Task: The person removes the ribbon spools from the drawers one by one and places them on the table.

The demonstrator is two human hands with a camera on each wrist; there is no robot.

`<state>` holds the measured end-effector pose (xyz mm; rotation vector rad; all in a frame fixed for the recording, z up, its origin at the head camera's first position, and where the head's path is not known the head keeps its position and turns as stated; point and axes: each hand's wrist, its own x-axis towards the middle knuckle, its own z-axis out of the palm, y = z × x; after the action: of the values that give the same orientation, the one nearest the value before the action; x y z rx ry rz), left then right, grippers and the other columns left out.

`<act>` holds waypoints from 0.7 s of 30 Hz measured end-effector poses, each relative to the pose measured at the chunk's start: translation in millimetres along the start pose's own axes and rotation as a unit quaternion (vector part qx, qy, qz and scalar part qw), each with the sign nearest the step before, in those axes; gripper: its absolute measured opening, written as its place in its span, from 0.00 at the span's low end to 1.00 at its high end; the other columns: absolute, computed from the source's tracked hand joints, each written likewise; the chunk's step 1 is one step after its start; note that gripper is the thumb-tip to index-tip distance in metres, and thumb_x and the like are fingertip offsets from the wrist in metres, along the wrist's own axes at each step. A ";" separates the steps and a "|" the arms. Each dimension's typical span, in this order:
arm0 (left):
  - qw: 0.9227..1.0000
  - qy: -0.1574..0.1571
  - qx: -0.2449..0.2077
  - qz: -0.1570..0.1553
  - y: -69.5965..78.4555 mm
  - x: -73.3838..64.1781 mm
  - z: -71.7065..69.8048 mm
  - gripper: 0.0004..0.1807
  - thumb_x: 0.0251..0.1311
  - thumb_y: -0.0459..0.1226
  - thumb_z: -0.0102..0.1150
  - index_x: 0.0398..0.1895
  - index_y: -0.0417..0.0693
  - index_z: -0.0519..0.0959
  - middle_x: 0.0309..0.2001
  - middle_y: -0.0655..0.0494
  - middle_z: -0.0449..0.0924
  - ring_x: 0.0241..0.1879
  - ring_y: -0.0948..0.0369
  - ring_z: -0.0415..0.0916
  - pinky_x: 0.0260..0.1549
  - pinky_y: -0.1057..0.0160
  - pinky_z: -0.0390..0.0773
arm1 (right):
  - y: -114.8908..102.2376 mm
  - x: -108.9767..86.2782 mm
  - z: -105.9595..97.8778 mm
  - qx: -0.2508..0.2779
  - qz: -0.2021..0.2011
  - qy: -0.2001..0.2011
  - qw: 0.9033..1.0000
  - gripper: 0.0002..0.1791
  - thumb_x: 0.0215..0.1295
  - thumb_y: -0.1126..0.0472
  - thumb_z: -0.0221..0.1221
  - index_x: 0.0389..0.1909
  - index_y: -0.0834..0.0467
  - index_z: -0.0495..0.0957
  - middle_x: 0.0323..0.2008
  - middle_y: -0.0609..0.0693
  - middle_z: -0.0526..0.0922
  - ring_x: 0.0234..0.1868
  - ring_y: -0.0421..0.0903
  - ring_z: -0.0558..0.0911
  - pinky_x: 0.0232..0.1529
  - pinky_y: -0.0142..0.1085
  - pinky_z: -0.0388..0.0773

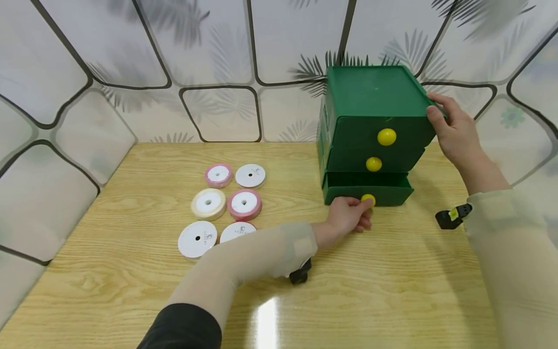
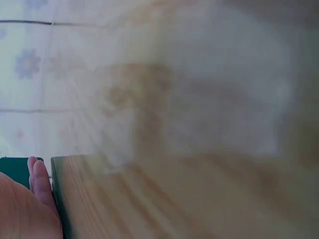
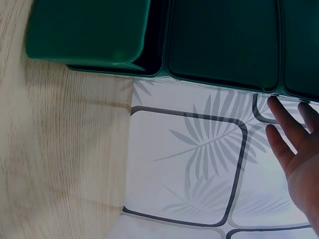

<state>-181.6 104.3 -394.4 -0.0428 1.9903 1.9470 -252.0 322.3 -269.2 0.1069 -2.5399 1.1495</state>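
Observation:
A green cabinet [image 1: 375,92] with three drawers stands at the back right, a yellow knob on each drawer. Its bottom drawer [image 1: 390,195] is pulled out, and the visible part of its inside is bare. My left hand [image 1: 346,215] pinches that drawer's yellow knob [image 1: 368,199] at the front. In the left wrist view only part of this hand [image 2: 30,209] shows beside the green plastic; a blurred sleeve covers much else. My right hand [image 1: 455,128] rests against the cabinet's upper right edge, its extended fingers [image 3: 286,119] touching the side in the right wrist view.
Several ribbon spools stand left of the cabinet in two columns, including a pink spool [image 1: 244,215], a cream spool [image 1: 198,206] and a white spool [image 1: 197,238]. My left forearm partly covers one of them. A patterned backdrop [image 1: 226,111] rises behind the wooden table [image 1: 131,281].

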 end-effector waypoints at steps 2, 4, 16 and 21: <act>1.000 0.004 -0.007 0.001 0.7 3.2 1.0 0.18 0.65 0.43 0.61 0.29 0.35 0.83 0.19 0.52 0.81 0.19 0.57 0.80 0.17 0.67 0.77 | -0.1 -0.5 -0.4 0.000 -0.001 0.000 1.000 0.27 0.76 0.44 0.42 0.73 0.42 0.61 0.68 0.67 0.63 0.63 0.66 0.64 0.67 0.50 0.55; 1.000 0.010 -0.012 0.004 1.9 6.6 1.3 0.18 0.64 0.43 0.62 0.30 0.34 0.83 0.20 0.50 0.81 0.20 0.56 0.80 0.17 0.68 0.77 | -0.4 -0.9 -0.7 0.001 -0.001 -0.001 1.000 0.27 0.76 0.44 0.42 0.73 0.42 0.61 0.68 0.67 0.63 0.64 0.66 0.64 0.67 0.51 0.55; 1.000 0.013 -0.024 0.010 10.7 22.8 -4.2 0.17 0.66 0.42 0.60 0.36 0.32 0.81 0.28 0.43 0.84 0.25 0.51 0.83 0.18 0.66 0.78 | -0.2 -1.0 -1.0 0.004 -0.001 -0.008 1.000 0.27 0.76 0.44 0.42 0.73 0.42 0.60 0.68 0.67 0.62 0.65 0.68 0.63 0.67 0.56 0.54; 0.999 0.013 -0.027 0.010 12.0 30.0 -3.4 0.17 0.66 0.42 0.60 0.35 0.32 0.81 0.29 0.42 0.84 0.19 0.58 0.79 0.17 0.67 0.77 | -1.3 -1.2 -1.5 0.000 -0.002 -0.006 1.000 0.28 0.76 0.43 0.42 0.73 0.43 0.60 0.67 0.68 0.63 0.65 0.68 0.63 0.67 0.56 0.54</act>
<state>-213.6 108.3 -391.0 -0.0620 1.9625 2.0231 -250.2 322.4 -267.8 0.1198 -2.5498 1.1496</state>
